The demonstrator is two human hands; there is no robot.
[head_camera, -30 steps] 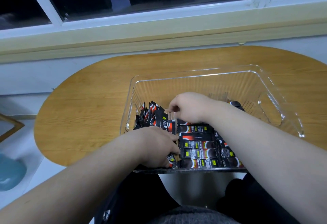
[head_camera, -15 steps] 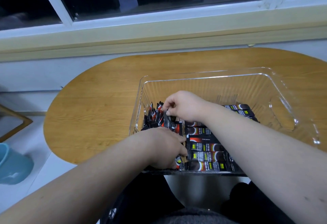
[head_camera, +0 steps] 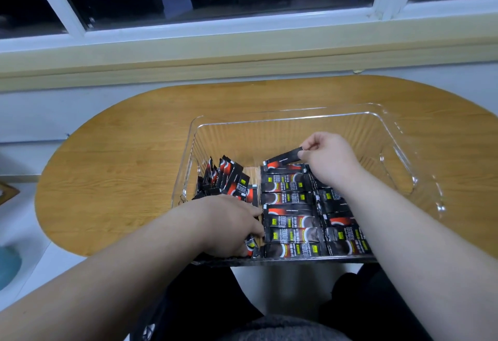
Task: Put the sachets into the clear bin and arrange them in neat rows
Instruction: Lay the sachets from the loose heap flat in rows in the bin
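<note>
I see my right hand (head_camera: 327, 158) pinching one black sachet (head_camera: 283, 158) by its end, tilted just above the flat rows (head_camera: 291, 214) inside the clear bin (head_camera: 398, 152). My left hand (head_camera: 231, 226) presses on the loose upright sachets (head_camera: 226, 176) at the bin's left side; its grip I cannot tell.

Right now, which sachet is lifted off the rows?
The sachet pinched by the right hand at the middle row's far end; it tilts upward, the others lie flat.

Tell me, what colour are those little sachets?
Mostly black with red and small yellow patches, seen in the head view on the sachets.
</note>
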